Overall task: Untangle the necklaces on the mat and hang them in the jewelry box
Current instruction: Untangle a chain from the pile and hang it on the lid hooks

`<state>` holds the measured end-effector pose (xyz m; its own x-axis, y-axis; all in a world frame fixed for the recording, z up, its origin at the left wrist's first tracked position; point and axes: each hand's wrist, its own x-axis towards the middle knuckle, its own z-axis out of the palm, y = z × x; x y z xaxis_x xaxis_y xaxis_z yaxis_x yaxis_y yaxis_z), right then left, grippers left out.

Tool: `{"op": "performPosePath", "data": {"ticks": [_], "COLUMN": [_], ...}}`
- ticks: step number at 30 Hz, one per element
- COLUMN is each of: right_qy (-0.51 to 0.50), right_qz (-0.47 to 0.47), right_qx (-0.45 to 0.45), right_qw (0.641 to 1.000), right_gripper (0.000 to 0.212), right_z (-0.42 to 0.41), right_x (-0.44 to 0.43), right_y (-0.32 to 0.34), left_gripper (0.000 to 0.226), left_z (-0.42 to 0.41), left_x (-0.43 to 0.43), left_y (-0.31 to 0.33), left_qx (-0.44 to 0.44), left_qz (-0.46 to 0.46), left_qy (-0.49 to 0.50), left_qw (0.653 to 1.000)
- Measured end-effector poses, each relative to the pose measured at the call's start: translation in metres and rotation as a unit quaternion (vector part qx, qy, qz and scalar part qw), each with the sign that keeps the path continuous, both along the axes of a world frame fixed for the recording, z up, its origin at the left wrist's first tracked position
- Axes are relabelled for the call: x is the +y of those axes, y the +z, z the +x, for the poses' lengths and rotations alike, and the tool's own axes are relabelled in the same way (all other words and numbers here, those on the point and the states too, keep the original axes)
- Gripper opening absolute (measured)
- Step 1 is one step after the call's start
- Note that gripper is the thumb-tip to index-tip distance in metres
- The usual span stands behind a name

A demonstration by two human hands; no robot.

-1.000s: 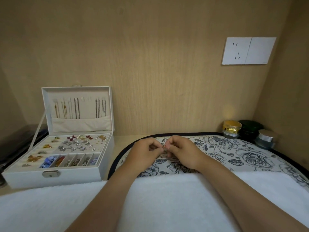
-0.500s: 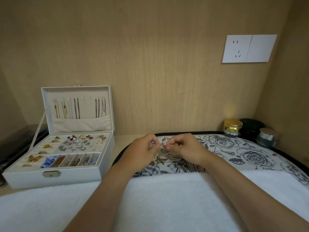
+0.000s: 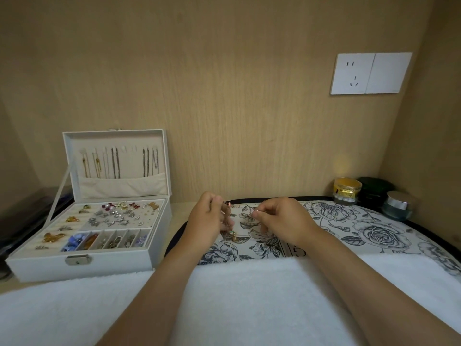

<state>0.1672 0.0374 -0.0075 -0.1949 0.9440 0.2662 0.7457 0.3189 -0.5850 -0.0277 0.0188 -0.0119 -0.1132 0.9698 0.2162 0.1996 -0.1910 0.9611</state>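
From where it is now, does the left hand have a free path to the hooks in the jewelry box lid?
Probably yes. The jewelry box stands open just left of the left hand, nothing between them. But that hand is pinching the necklace together with the right hand, so it isn't free yet.

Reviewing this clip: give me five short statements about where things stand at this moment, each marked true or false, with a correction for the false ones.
1. The jewelry box is open, with chains hanging inside its lid. True.
2. Both hands are raised over the floral mat, pinching a thin necklace between them. True.
3. The jewelry box sits to the right of the mat. False: it sits to the left.
4. The left hand is reaching into the box. False: it is over the mat, close to the right hand.
5. Three jars stand at the mat's far right corner. True.
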Motion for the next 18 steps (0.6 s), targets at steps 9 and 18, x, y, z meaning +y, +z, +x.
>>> {"op": "performPosePath", "data": {"ticks": [9, 18], "right_qy": [-0.057, -0.023], "right_qz": [0.042, 0.087], "right_qx": [-0.153, -0.253], "right_qw": [0.986, 0.963], "right_gripper": [0.021, 0.041], "right_z": [0.009, 0.012], "right_x": [-0.003, 0.007], "right_y": [0.011, -0.004], "left_gripper": [0.024, 0.008], "left_z": [-0.018, -0.029], "left_x": [0.002, 0.011], "left_y": [-0.004, -0.015], "left_qx": [0.293, 0.339], "left_qz": [0.1, 0.084], "left_qy": [0.02, -0.019], "left_qw": [0.951, 0.937]}}
